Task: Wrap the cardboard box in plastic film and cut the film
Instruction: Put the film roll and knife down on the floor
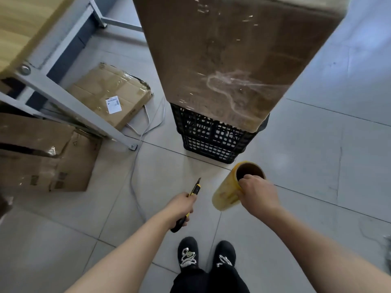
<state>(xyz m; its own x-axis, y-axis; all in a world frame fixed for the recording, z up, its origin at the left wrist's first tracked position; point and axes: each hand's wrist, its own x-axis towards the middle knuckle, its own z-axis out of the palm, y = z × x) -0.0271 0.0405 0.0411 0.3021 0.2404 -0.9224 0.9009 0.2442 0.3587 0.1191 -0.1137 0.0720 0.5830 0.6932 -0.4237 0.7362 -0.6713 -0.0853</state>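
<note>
A tall cardboard box point(228, 60) stands on a black plastic crate point(209, 140) ahead of me; clear film covers its near face, with a bunched strand across the lower part. My left hand point(179, 206) grips a yellow-and-black utility knife point(191, 199), blade out and pointing toward the crate. My right hand point(258, 193) holds a yellowish roll of plastic film point(229, 191) by its upper end, thumb at the rim of the brown core. No film stretches visibly from roll to box. Both hands are below the box, apart from it.
A grey metal table frame point(69, 98) with a wooden top stands at left. Flattened and crumpled cardboard boxes point(110, 94) lie under and beside it. A white cable point(135, 178) runs across the tiled floor. My black shoes point(206, 253) are at the bottom.
</note>
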